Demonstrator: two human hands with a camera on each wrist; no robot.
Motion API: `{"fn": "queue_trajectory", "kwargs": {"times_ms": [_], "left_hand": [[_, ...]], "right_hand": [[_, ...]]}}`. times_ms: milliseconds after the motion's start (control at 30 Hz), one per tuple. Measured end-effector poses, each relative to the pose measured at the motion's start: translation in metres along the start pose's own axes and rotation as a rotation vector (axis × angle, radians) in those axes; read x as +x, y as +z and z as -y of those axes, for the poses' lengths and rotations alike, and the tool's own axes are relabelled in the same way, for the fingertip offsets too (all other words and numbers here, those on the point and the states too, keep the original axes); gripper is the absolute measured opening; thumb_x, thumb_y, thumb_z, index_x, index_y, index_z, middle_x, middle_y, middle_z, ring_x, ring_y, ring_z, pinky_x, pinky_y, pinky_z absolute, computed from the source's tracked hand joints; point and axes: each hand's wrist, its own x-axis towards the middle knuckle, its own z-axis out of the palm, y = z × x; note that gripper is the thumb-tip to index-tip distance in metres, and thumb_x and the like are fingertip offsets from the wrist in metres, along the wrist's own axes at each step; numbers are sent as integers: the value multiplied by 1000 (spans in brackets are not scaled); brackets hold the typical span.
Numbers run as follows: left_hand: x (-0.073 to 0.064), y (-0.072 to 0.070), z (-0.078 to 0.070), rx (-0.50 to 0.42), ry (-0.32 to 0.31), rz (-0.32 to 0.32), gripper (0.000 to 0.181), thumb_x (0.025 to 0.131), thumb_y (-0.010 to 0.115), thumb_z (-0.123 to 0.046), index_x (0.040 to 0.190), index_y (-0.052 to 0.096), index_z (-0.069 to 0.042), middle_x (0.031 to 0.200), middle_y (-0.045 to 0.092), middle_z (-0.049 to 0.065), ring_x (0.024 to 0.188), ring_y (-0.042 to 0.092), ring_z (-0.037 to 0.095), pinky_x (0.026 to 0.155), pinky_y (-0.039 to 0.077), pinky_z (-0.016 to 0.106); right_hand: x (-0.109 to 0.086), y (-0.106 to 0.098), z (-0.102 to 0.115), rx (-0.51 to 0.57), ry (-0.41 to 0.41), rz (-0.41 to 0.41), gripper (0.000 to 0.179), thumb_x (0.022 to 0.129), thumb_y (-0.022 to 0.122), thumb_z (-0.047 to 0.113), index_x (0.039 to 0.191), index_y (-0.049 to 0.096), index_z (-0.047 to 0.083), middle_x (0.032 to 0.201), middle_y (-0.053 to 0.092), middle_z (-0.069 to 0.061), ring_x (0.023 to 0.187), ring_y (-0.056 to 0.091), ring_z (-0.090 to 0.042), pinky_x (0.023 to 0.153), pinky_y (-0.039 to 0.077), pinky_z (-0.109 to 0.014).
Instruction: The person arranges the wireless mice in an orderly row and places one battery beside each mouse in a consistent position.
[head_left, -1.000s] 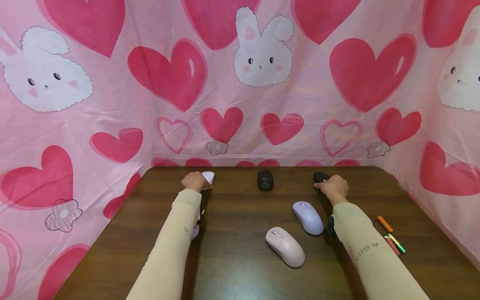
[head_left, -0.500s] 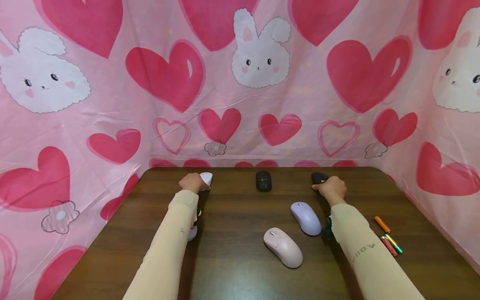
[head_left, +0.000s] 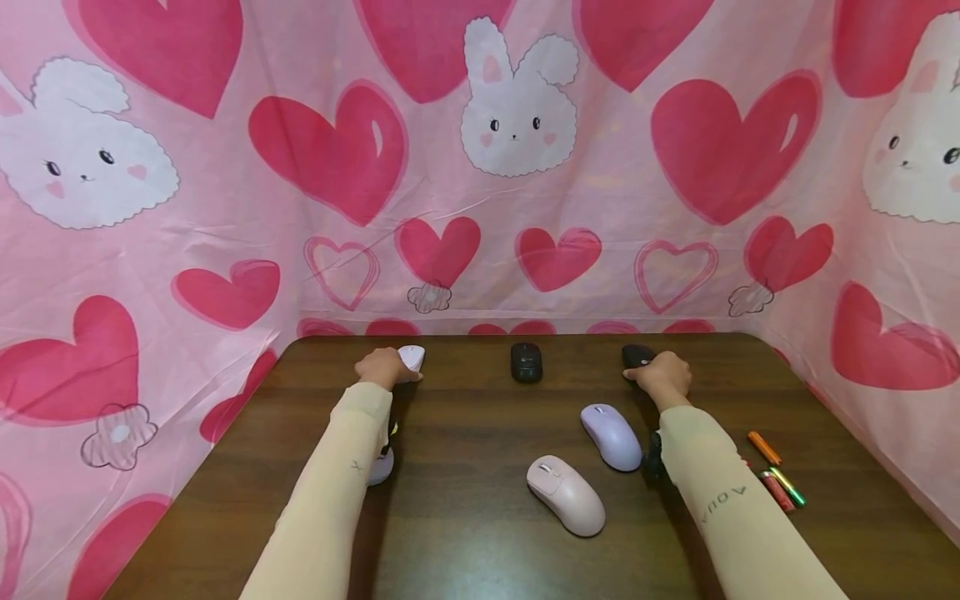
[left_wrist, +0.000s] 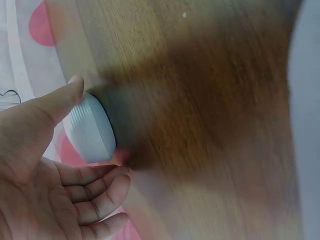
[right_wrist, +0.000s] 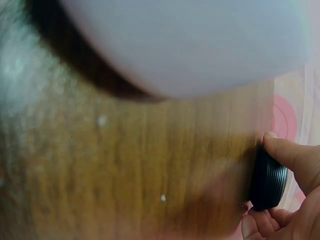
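Head view: left hand [head_left: 381,367] in a pinch on white mouse [head_left: 412,357], right hand [head_left: 664,374] likewise on black mouse [head_left: 636,355]

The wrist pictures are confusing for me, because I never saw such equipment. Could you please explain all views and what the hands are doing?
No robot is here: these are a person's bare hands. The head camera looks forward and down; each wrist camera looks at its own hand's work. The left hand grips a white mouse, and the right hand grips a black mouse. On the brown table also lie a second black mouse, a lilac mouse, a pale pink mouse and small coloured cylinders, perhaps batteries.
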Motion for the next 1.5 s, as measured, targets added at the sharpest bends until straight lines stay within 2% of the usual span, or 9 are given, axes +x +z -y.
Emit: {"fn": "queue_trajectory", "kwargs": {"times_ms": [333,533,667,867,1033,1167,1267,1400,1500], "left_hand": [[-5,-15,10,10,79,11,71,79,70,-54,121,59,3,116,59,24,102,57,38,86,44,54],[-11,-30,15,2,137,6,60,80,70,-56,102,67,0,95,64,17,90,58,35,80,47,52],[-17,-37,20,1,181,11,54,80,70,-56,88,65,-3,81,60,12,80,57,31,71,49,46],[-32,-38,30,23,235,36,51,82,69,-56,79,61,-5,72,53,8,70,52,25,57,44,38],[-41,-34,43,0,295,30,48,82,71,-51,73,61,-5,65,47,5,63,48,22,53,40,35],[-43,-30,59,-48,392,6,43,83,72,-49,85,70,-6,72,60,2,67,53,20,60,46,36],[-45,-26,73,-95,512,-10,38,85,71,-46,94,73,-9,82,67,0,74,58,18,68,50,38],[-48,-20,90,-177,650,14,32,87,71,-41,95,73,-11,87,68,-2,79,59,16,73,50,38],[-52,-15,100,-222,692,54,33,87,70,-44,97,73,-12,88,68,-5,80,58,14,72,50,36]], "right_hand": [[1,0,-2,10,11,12,75,78,78,37,117,52,-21,113,54,-37,109,48,-49,92,40,-53],[2,0,-2,10,7,15,74,78,78,37,117,52,-21,111,54,-37,108,48,-49,91,40,-53],[3,-1,-2,16,8,11,74,78,77,37,118,52,-21,112,54,-37,108,48,-49,92,40,-53],[3,-1,-1,13,-3,14,75,78,78,37,117,52,-21,111,54,-37,108,48,-49,91,40,-53],[2,-1,-1,-1,-14,9,74,78,78,37,116,53,-21,111,54,-37,107,48,-49,91,40,-53],[2,0,0,-2,-19,5,73,78,78,37,115,53,-21,110,55,-37,107,48,-49,91,39,-53],[1,0,1,0,-16,5,73,78,78,36,115,53,-21,110,55,-37,107,49,-49,90,40,-53],[0,-1,1,3,-8,6,73,78,78,36,116,53,-21,111,54,-37,107,49,-50,91,40,-53],[-1,-2,-1,6,-13,-1,73,78,78,35,116,53,-22,111,54,-38,108,48,-51,91,40,-54]]}}
